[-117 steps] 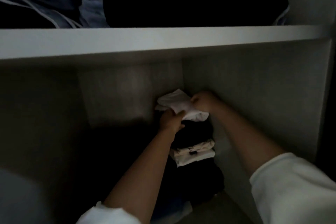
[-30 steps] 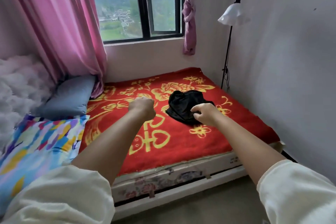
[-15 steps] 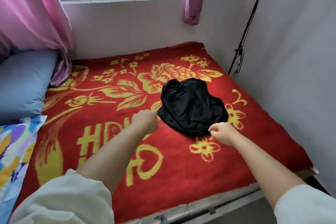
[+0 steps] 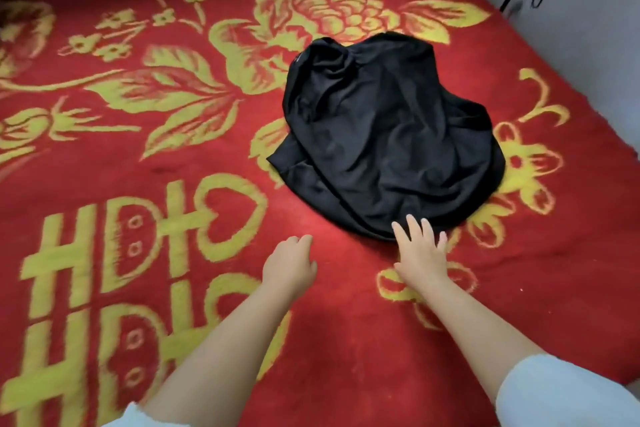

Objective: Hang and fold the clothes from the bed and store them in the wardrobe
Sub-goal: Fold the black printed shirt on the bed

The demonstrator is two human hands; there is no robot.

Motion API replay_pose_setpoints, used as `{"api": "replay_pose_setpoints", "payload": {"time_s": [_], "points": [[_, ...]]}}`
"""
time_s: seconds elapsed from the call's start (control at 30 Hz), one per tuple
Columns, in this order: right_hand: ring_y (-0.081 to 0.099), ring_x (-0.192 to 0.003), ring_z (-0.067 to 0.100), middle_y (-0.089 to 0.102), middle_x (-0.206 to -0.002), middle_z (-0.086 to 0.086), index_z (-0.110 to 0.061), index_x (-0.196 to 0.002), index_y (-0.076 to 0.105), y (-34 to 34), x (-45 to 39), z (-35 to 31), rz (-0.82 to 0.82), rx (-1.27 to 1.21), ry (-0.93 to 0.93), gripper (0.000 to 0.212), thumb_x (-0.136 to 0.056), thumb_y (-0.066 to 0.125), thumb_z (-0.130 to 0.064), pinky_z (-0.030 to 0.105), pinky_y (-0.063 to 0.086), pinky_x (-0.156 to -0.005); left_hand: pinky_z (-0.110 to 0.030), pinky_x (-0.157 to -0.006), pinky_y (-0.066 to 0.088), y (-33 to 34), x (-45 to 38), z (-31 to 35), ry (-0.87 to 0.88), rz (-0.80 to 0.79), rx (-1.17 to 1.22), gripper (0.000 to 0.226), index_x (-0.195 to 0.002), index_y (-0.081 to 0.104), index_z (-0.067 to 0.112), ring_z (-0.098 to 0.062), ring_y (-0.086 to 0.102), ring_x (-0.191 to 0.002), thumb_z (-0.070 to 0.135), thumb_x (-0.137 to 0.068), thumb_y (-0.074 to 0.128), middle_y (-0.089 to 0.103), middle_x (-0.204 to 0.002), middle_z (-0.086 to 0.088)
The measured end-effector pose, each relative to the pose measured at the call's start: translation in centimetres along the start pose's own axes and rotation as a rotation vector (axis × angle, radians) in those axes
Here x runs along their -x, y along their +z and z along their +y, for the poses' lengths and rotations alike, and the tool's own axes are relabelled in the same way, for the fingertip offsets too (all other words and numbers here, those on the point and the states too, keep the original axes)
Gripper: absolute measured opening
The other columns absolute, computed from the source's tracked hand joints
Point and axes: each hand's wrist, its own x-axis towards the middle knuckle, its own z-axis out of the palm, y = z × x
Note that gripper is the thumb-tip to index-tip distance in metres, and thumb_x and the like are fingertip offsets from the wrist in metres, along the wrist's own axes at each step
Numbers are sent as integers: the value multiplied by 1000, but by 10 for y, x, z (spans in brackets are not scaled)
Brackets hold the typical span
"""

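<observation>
I see the garment (image 4: 384, 135) crumpled beyond both hands; right hand (image 4: 420, 255) flat, fingertips at its hem, left hand (image 4: 289, 263) empty beside.

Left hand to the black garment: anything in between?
Nothing but bare red blanket in the head view. The left hand is short of the black garment; no other item between them.

left hand (image 4: 290, 265) fingers: curled under, hidden | black garment (image 4: 384, 135): bunched, type unclear
</observation>
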Motion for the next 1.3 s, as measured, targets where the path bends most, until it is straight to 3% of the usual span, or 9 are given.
{"api": "replay_pose_setpoints", "payload": {"time_s": [0.13, 0.33, 0.53, 0.67, 0.73, 0.9, 1.07, 1.17, 1.3], "points": [[50, -112, 29, 60, -113, 16, -3, -114, 57, 17, -40, 29, 184, -276, -9, 27, -96, 39, -10, 38, 23, -105, -31, -99, 36, 32, -30, 5, 74, 94, 79, 54, -141, 31, 21, -20, 36, -127, 23, -91, 50, 38, -139, -1], [41, -52, 10, 38, -55, -1, -21, -73, 44, -51, 5, 55, 94, -771, -287, 23, -95, 39, -18, 23, 27, -54, -49, -92, 43, 29, -50, 50, 250, 458, 223, 96, -134, 39, 16, -38, 40, -127, 18, -51, 87, 43, -135, -28], [42, -52, 0, 42, -60, -9, -25, -74, 43, -98, 73, 74, -162, -855, -285, 21, -88, 57, -31, 13, 33, -54, -36, -96, 32, -13, -18, 84, 259, 262, 455, 30, -102, 58, 0, -35, 54, -108, -4, -76, 44, 64, -104, -18], [60, -93, 22, 63, -99, 4, -22, -114, 44, -99, 91, 88, -301, -127, -227, 37, -84, 61, -33, 31, 41, -69, -34, -66, 30, -41, 34, 70, 344, -27, 285, 15, -79, 43, 14, -35, 56, -86, 2, -85, 50, 58, -81, -16], [58, -101, 28, 63, -106, 7, -18, -104, 51, -89, 92, 84, -298, -42, -241, 17, -89, 53, -25, 31, 38, -70, -28, -62, 29, -51, 60, 61, 338, -270, 248, 28, -69, 36, 22, -24, 52, -79, 15, -91, 51, 50, -71, -1], [56, -82, 16, 63, -110, 11, -9, -118, 58, -41, 104, 83, -926, -180, -316, 30, -90, 54, -18, 23, 41, -71, -27, -79, 39, -50, 91, 18, 115, -596, -421, 37, -110, 59, 14, -23, 56, -106, 44, -92, 46, 63, -110, -4], [29, -134, 25, 32, -145, 8, -18, -141, 33, -1, 76, 89, -252, -135, -203, 56, -89, 54, -22, 31, 30, -104, -38, -104, 28, -6, 99, -39, -107, -577, -853, 37, -128, 51, 20, -22, 43, -125, 16, -93, 40, 48, -133, -1], [22, -138, 24, 24, -150, 4, -21, -146, 18, 13, 62, 78, -317, 133, -293, 67, -89, 50, -17, 36, 33, -102, -35, -97, 35, 25, 96, -29, -37, -474, -698, 35, -126, 49, 16, -23, 44, -123, 16, -93, 40, 48, -129, -3], [55, -110, 30, 59, -116, 14, -4, -113, 53, 37, 66, 79, -435, 63, -176, 28, -87, 47, -9, 32, 43, -84, -33, -90, 40, 56, 93, 16, 133, -336, -338, 33, -125, 47, 14, -25, 48, -118, 26, -96, 38, 51, -125, -6]]}}
